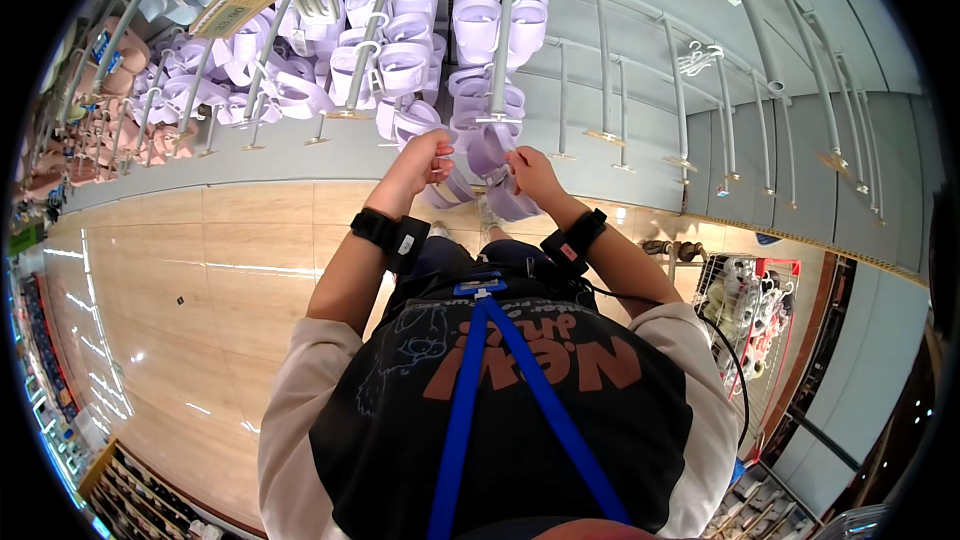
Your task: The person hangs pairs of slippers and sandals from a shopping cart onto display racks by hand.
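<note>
My right hand [531,174] has its fingertips closed on the edge of a lilac slide sandal [486,151] below the front end of a display hook [501,60]. My left hand [429,163] is just left of it, fingers curled, beside more lilac sandals [417,118]. Whether it grips anything is hidden by the fingers. Lower between and below the hands hang other lilac sandals [513,199], partly over my feet. Further lilac pairs [477,21] hang on white hangers along the same hook.
Grey wall panels [585,97] carry several bare metal hooks [606,64] projecting toward me at right. Crowded lilac and pink slippers [124,127] hang at left, below a price tag [241,1]. A red-edged wire cart [750,315] with slippers stands at my right, on tile flooring [172,300].
</note>
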`<action>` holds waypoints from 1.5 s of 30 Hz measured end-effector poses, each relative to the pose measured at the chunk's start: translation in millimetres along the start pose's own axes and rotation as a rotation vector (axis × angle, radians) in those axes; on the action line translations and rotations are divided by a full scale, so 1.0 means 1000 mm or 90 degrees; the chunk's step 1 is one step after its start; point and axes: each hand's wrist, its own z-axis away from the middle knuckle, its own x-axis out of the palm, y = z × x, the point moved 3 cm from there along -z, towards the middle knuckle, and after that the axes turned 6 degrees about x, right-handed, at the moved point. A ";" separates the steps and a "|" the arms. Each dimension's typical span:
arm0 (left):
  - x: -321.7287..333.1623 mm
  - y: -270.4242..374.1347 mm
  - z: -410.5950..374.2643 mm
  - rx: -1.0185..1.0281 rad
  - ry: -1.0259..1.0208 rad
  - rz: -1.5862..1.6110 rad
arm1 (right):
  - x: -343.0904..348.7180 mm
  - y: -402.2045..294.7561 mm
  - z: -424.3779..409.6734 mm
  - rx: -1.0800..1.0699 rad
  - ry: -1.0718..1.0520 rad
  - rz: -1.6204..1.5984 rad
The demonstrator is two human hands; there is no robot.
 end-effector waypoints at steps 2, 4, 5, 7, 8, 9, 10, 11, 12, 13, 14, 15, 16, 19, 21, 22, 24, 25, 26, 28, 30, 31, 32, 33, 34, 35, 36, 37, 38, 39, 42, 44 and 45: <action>0.005 0.002 -0.005 0.020 0.012 -0.023 | -0.016 0.009 -0.008 -0.021 0.051 0.048; 0.010 0.010 -0.007 0.043 0.008 -0.048 | -0.038 0.009 -0.019 -0.087 0.123 0.134; 0.012 0.014 -0.008 0.054 0.008 -0.060 | -0.048 0.008 -0.025 -0.090 0.131 0.141; 0.015 0.021 -0.011 0.082 0.017 -0.066 | -0.065 -0.010 -0.033 -0.097 0.143 0.155; 0.016 0.024 -0.012 0.095 0.021 -0.069 | -0.072 -0.019 -0.039 -0.129 0.131 0.162; 0.017 0.025 -0.014 0.091 0.026 -0.073 | -0.079 -0.030 -0.044 -0.129 0.145 0.172; 0.017 0.027 -0.017 0.087 0.032 -0.078 | -0.084 -0.043 -0.049 -0.129 0.159 0.180; 0.016 0.029 -0.019 0.084 0.039 -0.082 | -0.088 -0.051 -0.057 -0.131 0.172 0.188; 0.015 0.030 -0.021 0.080 0.046 -0.077 | -0.092 -0.058 -0.066 -0.164 0.183 0.207; 0.014 0.029 -0.022 0.077 0.054 -0.070 | -0.094 -0.063 -0.075 -0.158 0.189 0.212; 0.013 0.029 -0.022 0.074 0.062 -0.063 | -0.096 -0.067 -0.084 -0.153 0.194 0.217; 0.010 0.028 -0.024 0.075 0.066 -0.056 | -0.096 -0.073 -0.094 -0.149 0.196 0.223; 0.008 0.027 -0.025 0.077 0.067 -0.048 | -0.098 -0.074 -0.109 -0.142 0.198 0.240; 0.011 0.028 -0.026 0.075 0.078 -0.037 | -0.103 -0.083 -0.148 -0.141 0.201 0.271; 0.014 0.028 -0.024 0.072 0.092 -0.028 | -0.101 -0.091 -0.167 -0.135 0.182 0.307; 0.015 0.028 -0.025 0.071 0.097 -0.028 | -0.097 -0.095 -0.173 -0.132 0.171 0.325; 0.014 0.029 -0.024 0.069 0.117 -0.013 | -0.088 -0.111 -0.170 -0.064 0.037 0.322; 0.012 0.030 -0.023 0.068 0.125 -0.006 | -0.082 -0.127 -0.164 -0.029 -0.028 0.321; 0.012 0.030 -0.024 0.064 0.131 -0.005 | -0.082 -0.136 -0.166 -0.029 -0.098 0.403; 0.012 0.032 -0.027 0.056 0.141 -0.002 | -0.085 -0.142 -0.178 -0.199 -0.094 0.455; 0.012 0.033 -0.027 0.067 0.151 0.009 | -0.086 -0.147 -0.182 -0.362 -0.059 0.512; 0.012 0.033 -0.027 0.073 0.157 0.016 | -0.088 -0.150 -0.185 -0.373 -0.035 0.505; 0.013 0.033 -0.027 0.078 0.160 0.018 | -0.089 -0.153 -0.187 -0.383 -0.011 0.499; 0.014 0.034 -0.026 0.084 0.164 0.020 | -0.089 -0.160 -0.185 -0.394 0.013 0.491; 0.015 0.035 -0.025 0.090 0.168 0.022 | -0.085 -0.173 -0.175 -0.402 0.006 0.510; 0.016 0.037 -0.024 0.093 0.174 0.022 | -0.082 -0.174 -0.181 -0.419 -0.003 0.487; 0.020 0.040 -0.024 0.096 0.173 0.017 | -0.082 -0.173 -0.188 -0.432 -0.003 0.464; 0.023 0.042 -0.023 0.097 0.174 0.013 | -0.081 -0.170 -0.198 -0.445 -0.005 0.440; 0.025 0.042 -0.023 0.100 0.171 0.009 | -0.082 -0.164 -0.209 -0.473 0.003 0.424; 0.028 0.043 -0.022 0.102 0.170 0.005 | -0.084 -0.155 -0.224 -0.501 0.012 0.408; 0.031 0.044 -0.021 0.106 0.158 -0.006 | -0.083 -0.157 -0.239 -0.616 0.071 0.311; 0.030 0.042 -0.023 0.104 0.150 -0.012 | -0.085 -0.158 -0.243 -0.593 0.100 0.202; 0.027 0.040 -0.027 0.101 0.151 -0.012 | -0.083 -0.162 -0.245 -0.529 0.099 0.135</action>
